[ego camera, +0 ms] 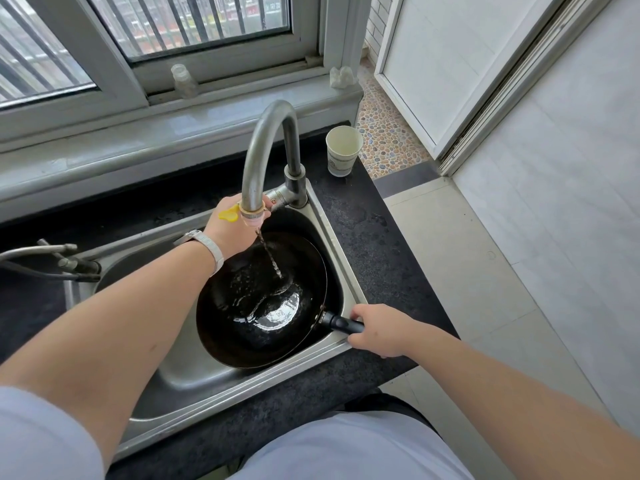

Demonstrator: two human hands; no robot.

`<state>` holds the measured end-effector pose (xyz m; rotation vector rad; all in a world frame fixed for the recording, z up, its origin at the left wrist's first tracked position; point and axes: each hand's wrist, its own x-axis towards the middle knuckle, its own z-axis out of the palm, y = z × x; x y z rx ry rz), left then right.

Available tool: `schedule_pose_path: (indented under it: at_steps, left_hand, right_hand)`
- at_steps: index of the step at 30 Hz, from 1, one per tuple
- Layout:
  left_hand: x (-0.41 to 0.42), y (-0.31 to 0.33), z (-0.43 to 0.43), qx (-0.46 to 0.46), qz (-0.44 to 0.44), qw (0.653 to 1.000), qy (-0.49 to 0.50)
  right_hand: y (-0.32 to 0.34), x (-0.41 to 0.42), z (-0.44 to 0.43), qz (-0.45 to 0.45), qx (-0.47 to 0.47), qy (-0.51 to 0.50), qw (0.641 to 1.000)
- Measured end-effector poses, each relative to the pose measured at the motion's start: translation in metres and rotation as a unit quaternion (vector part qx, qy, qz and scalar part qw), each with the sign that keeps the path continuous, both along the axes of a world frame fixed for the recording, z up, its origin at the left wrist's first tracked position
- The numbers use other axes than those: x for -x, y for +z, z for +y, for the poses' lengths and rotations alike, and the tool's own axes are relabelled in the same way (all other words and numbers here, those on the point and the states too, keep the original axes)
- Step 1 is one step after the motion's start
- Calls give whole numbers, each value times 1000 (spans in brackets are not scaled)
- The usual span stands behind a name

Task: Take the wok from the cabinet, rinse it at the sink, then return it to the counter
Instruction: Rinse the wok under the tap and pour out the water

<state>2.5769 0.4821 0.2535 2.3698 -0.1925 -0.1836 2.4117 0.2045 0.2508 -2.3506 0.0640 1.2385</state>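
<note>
The wok [263, 303] is black and round, its inside wet and glossy, with water pooled at the bottom. It sits in the sink [263, 377], filling the right part of the basin, under the tap [266, 147]. A thin stream [272, 261] falls from the spout onto its middle.

Its long axis runs from the back left to the front right. The dark handle [341, 323] points to the front right and crosses the sink's rim at that corner.

The right hand [379, 330] grips the handle, fingers curled round it and thumb on top. The left hand [232, 230], a watch [207, 245] on its wrist, reaches behind the spout toward the tap's lever. The spout hides most of its fingers, so whether they clamp the lever cannot be told.

The wok's rim lies close to the basin's right and front walls. Steel shows to its left.

A band of black counter [381, 237] runs between the sink and the counter's right edge, where the floor begins. A paper cup [343, 150] stands at the back of that band, well apart from the wok. Hoses and a second tap [59, 261] lie at the sink's left end.
</note>
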Motion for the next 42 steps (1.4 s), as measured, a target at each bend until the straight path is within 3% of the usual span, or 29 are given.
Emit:
schedule_pose_path:
  at_steps: [13, 22, 30, 38, 42]
  left_hand:
    - [4, 6, -1, -7, 20, 1000, 7]
    - [39, 17, 5, -51, 13, 998, 34]
    - [135, -21, 9, -12, 143, 982, 125]
    - [204, -38, -57, 56, 260, 955, 131]
    - [221, -41, -94, 119, 309, 911, 246]
  right_hand:
    - [1, -1, 1, 19, 2, 5, 1000]
    - [-1, -16, 6, 162, -37, -20, 986]
    - [-2, -16, 3, 173, -77, -29, 981]
    - [0, -12, 4, 153, -75, -33, 985]
    - [-1, -10, 4, 139, -77, -31, 987]
